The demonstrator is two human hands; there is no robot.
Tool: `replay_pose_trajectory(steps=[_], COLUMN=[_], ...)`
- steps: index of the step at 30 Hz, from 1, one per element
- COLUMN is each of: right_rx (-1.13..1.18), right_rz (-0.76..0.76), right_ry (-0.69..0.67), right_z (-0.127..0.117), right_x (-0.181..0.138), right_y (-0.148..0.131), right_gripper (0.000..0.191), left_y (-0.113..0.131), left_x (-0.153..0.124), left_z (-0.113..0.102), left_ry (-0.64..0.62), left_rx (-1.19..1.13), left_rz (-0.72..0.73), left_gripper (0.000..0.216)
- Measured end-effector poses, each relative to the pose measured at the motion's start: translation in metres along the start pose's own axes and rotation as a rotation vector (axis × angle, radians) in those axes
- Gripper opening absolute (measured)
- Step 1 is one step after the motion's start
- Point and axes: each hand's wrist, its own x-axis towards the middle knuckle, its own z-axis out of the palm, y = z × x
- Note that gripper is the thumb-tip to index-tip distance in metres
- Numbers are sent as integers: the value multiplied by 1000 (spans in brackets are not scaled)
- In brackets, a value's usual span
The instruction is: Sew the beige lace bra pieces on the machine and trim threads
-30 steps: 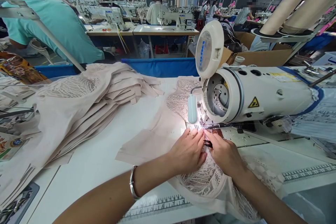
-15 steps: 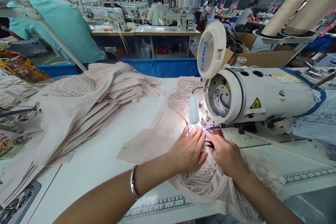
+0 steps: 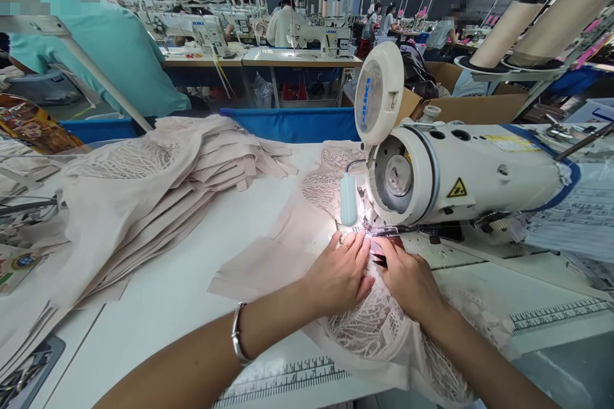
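Beige lace fabric (image 3: 364, 326) lies under the sewing machine (image 3: 460, 172), running past the lit needle area and down over the table's front edge. My left hand (image 3: 338, 275) rests on it with fingers stretched flat, their tips close to the needle area. Beside it, my right hand (image 3: 410, 278) has its forefinger on the fabric near the same spot. Small dark pointed blades, like thread snips (image 3: 378, 260), stick out from under the right hand's curled fingers; their handles are hidden. A pale blue lamp (image 3: 348, 198) hangs just left of the needle.
A layered stack of beige lace pieces (image 3: 192, 185) covers the table's left side. Large thread cones (image 3: 508, 32) stand at upper right. A printed ruler (image 3: 288, 383) runs along the front edge. A co-worker in a turquoise top (image 3: 96, 64) sits at far left.
The view has shifted slightly. The mechanism inside the machine's open round head has turned and looks different. My hands stay almost in place on the fabric.
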Motion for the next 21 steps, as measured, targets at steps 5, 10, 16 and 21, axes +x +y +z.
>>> replay_pose_trajectory(steps=[5,10,16,21], right_rx=[134,250,209,106], right_rz=[76,-95,-101,-75], right_ry=[-58,9,17,7], right_z=[-9,-9,4,0], right_x=[1,-3,0,10], right_y=[7,15,16,9], right_gripper=[22,42,51,29], left_y=[13,16,-5,-23], left_x=[-5,-10,0,5], left_z=[-8,-8,-9,-19], left_ry=[-5,-76,-124,-98], left_rx=[157,84,-101,-259], left_rz=[220,173,142,138], left_gripper=[39,39,21,22])
